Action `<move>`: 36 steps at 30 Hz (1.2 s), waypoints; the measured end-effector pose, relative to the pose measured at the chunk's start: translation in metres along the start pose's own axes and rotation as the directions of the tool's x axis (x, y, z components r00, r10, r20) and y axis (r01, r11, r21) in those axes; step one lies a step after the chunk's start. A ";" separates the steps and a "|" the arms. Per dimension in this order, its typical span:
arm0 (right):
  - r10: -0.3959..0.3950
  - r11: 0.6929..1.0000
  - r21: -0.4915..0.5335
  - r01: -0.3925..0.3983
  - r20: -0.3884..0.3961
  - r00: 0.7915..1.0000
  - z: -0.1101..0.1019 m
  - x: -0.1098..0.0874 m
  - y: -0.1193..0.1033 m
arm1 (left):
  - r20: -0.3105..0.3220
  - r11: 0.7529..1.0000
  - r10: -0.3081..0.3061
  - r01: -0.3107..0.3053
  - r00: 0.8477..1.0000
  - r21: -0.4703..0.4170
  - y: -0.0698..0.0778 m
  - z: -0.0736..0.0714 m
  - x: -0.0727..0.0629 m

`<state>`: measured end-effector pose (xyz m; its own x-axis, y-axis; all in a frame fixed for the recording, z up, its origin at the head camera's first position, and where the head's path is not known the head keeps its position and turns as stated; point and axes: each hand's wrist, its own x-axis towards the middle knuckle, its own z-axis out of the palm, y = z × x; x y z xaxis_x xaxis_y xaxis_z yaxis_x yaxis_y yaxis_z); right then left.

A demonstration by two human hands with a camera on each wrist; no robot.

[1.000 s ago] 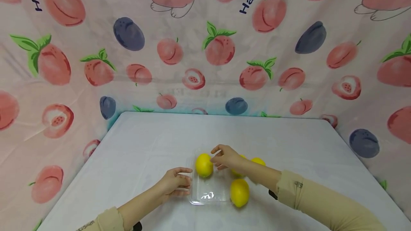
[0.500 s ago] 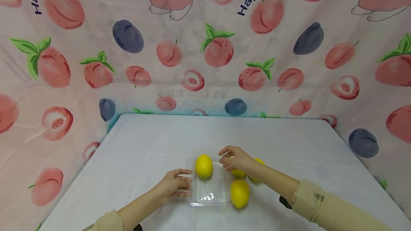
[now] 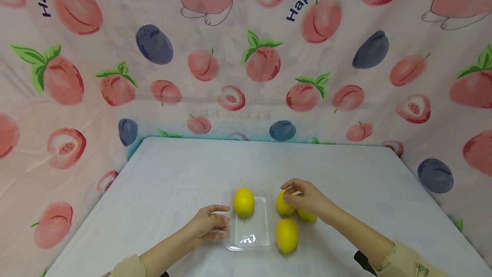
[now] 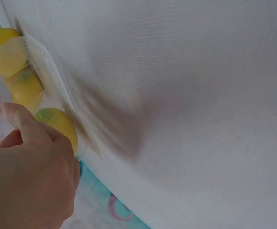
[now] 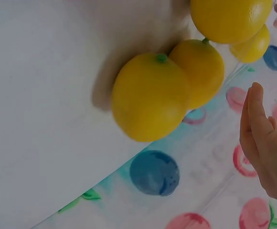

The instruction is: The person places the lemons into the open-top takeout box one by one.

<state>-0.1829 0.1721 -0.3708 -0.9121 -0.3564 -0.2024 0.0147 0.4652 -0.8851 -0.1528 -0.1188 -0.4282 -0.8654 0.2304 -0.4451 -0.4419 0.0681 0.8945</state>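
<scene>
A clear plastic box (image 3: 258, 230) lies on the white table with one yellow lemon (image 3: 244, 202) in its far left part. My left hand (image 3: 207, 224) is at the box's left wall, fingers stretched along it; the left wrist view has its fingertips right at the rim. Over the group of lemons to the right of the box hovers my right hand (image 3: 307, 198), its fingers loosely bent. Beneath its fingers sits a lemon (image 3: 283, 208), with another lemon (image 3: 306, 214) partly hidden behind the hand. In the right wrist view, a gap shows between this hand and the lemons.
A third loose lemon (image 3: 286, 236) lies nearer the front, close by the box's right wall. White cloth covers the table (image 3: 184, 170). Behind and beside it hangs a fruit-printed curtain (image 3: 230, 46).
My right hand has moved from beside the lemon in the box rightward, to above the loose lemons, carrying nothing. The left hand stays at the box's left wall.
</scene>
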 end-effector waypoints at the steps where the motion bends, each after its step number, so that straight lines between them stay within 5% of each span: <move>1: -0.001 1.000 0.006 0.001 -0.002 1.000 -0.001 -0.003 0.002 | 0.004 1.000 -0.006 0.006 1.000 -0.002 -0.001 0.000 -0.001; 17: 0.019 0.992 0.125 -0.011 -0.069 0.997 -0.041 -0.032 0.037 | 0.015 1.000 -0.001 0.001 1.000 -0.022 -0.007 0.002 -0.001; 36: 0.047 0.996 0.081 -0.033 -0.169 0.984 -0.061 -0.038 0.054 | 0.006 0.999 0.008 -0.008 1.000 -0.031 0.001 -0.003 0.000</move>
<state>-0.1722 0.2604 -0.3850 -0.9666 -0.1919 -0.1698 0.0784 0.4094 -0.9090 -0.1536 -0.1222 -0.4276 -0.8676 0.2366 -0.4374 -0.4421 0.0358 0.8963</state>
